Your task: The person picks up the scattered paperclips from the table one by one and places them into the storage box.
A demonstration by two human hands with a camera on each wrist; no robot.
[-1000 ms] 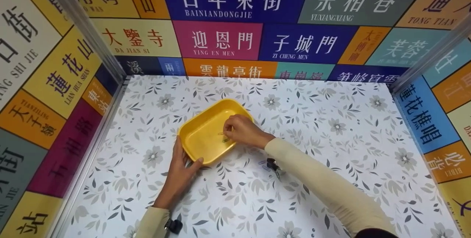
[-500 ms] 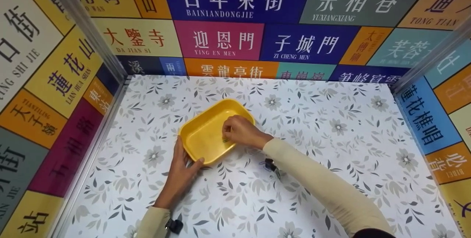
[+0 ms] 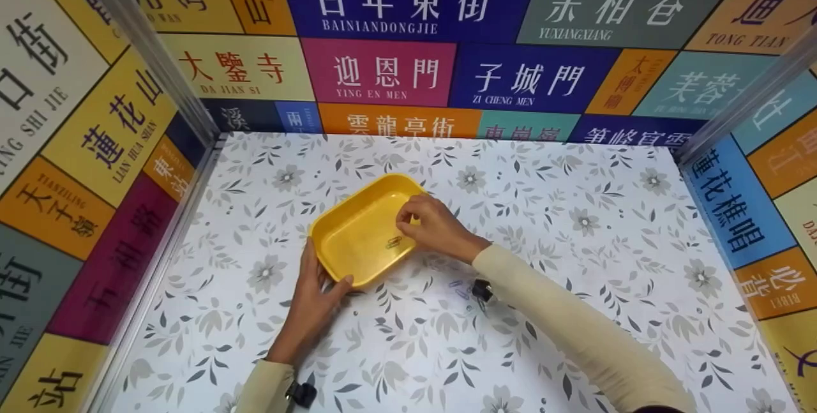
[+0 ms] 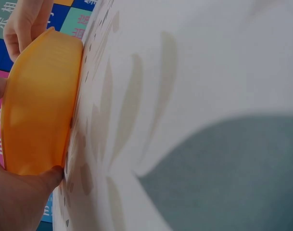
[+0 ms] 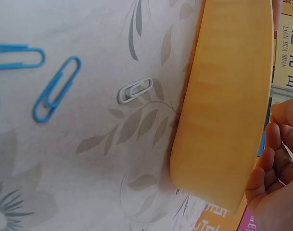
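Observation:
A yellow plastic tray [image 3: 357, 234] rests on the patterned table. My left hand [image 3: 316, 292] grips its near left corner, with the thumb pressed to the wall and the fingers along the left side. In the left wrist view the thumb [image 4: 52, 177] lies low against the tray's outer wall. Inside the tray, toward its right side, lie a few paper clips [image 3: 393, 242]. My right hand [image 3: 440, 228] hovers over the tray's right rim, fingers loosely curled and thumb near the index finger. In the right wrist view nothing shows between these fingertips [image 5: 273, 129].
Right of the tray, near the right wrist, loose blue paper clips [image 5: 57, 90] and a white paper clip [image 5: 135, 90] lie on the floral table surface [image 3: 562, 311]. Printed panels [image 3: 376, 71] wall in the table at the back and sides.
My right hand has shifted right and slightly up from the tray's inside. The paper clip at its fingertips a second ago is out of them, and clips now show in the tray. Left hand stays.

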